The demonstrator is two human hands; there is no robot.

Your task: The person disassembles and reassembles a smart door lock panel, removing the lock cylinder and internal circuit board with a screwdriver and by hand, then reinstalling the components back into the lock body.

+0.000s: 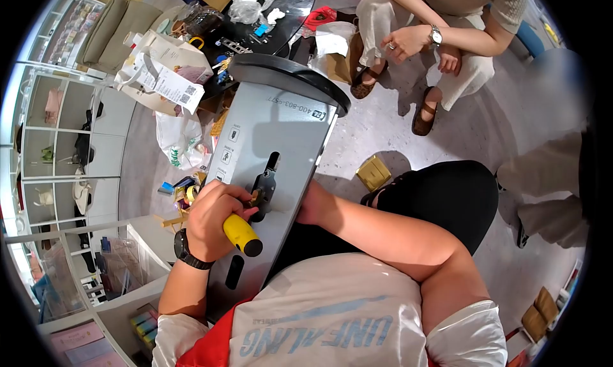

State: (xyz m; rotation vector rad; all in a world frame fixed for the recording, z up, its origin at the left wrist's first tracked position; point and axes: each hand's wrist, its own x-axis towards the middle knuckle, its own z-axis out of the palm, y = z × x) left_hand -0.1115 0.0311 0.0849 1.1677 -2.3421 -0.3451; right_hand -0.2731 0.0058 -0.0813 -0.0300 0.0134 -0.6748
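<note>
A: Nearest, on the left?

B: Clenched in the left hand [214,215], a yellow-handled tool [240,233], perhaps a screwdriver, tip hidden, beside the long cutout [274,160] in the grey panel [255,127].

A: And with the right hand [310,203]?

B: Mostly hidden behind the panel's right edge; cannot tell whether grasping or merely bracing.

A: How far along?

B: Partway, probably: cutout uncovered, metal fitting [264,187] exposed inside, no sign of completion there. Apparently left: work on that fitting.

A: Farther off?

B: To the right, a gold-coloured box [373,172] on the floor; far left, past the black curved end piece [300,76], a cluttered black table [299,13].
</note>
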